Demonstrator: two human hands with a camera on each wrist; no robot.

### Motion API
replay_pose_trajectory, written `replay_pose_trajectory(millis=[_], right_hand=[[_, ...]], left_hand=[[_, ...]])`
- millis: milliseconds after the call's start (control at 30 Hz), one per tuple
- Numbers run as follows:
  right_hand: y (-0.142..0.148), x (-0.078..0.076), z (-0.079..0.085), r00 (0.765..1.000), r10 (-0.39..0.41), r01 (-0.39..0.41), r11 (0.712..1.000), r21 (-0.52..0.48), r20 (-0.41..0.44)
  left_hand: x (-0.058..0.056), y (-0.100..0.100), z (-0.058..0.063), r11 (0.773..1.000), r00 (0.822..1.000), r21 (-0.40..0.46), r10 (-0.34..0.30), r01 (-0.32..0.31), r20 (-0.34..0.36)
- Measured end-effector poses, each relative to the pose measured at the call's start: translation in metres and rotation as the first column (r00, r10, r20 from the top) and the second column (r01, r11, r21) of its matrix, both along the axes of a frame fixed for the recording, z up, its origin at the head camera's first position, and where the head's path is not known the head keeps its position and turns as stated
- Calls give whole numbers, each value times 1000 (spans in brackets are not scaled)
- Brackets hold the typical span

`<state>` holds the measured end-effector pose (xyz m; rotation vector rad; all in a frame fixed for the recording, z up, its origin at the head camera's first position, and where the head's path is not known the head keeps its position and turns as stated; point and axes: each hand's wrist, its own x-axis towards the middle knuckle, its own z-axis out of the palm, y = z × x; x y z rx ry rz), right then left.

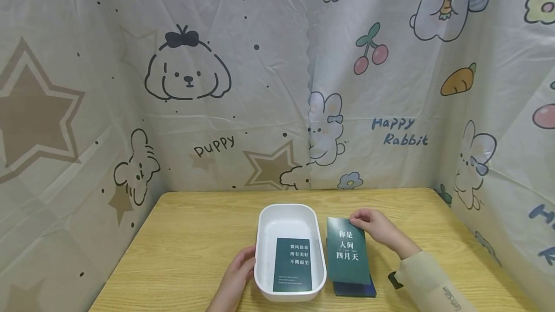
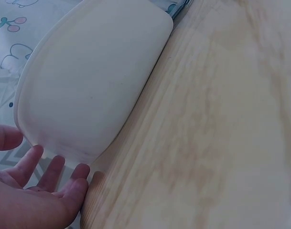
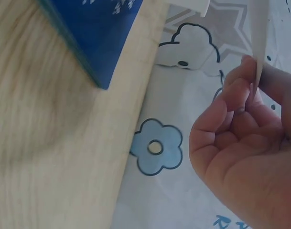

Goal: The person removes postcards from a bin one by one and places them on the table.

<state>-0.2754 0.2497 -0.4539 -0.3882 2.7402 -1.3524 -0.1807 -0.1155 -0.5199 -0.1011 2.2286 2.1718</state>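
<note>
A white tub [image 1: 290, 297] stands on the table, with a dark green card [image 1: 292, 266] bearing white characters lying inside. My left hand [image 1: 236, 273] is at the tub's left side; in the left wrist view its fingertips touch the outer wall [image 2: 92, 90]. To the right of the tub, my right hand [image 1: 375, 227] pinches another green card [image 1: 348, 266] by its top right corner. That card is tilted up above a dark blue card stack [image 1: 354, 289], covering most of it. In the right wrist view the pinched card [image 3: 260, 38] appears edge-on between thumb and fingers.
A wood-grain table [image 1: 186, 240] carries everything. Printed curtains [image 1: 260, 124] enclose its back and sides. A small black tab [image 1: 395, 280] shows beside the right sleeve [image 1: 427, 280].
</note>
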Motion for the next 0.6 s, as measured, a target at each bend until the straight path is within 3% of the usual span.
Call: replay_pose_trajectory(millis=[333, 600], right_hand=[[9, -8, -20, 998, 64, -65, 997, 47, 16], [3, -7, -24, 997, 73, -75, 993, 88, 30]], left_hand=[[-1, 0, -1, 1000, 1000, -1, 2, -2, -2], [-1, -1, -1, 1000, 1000, -2, 0, 0, 0]])
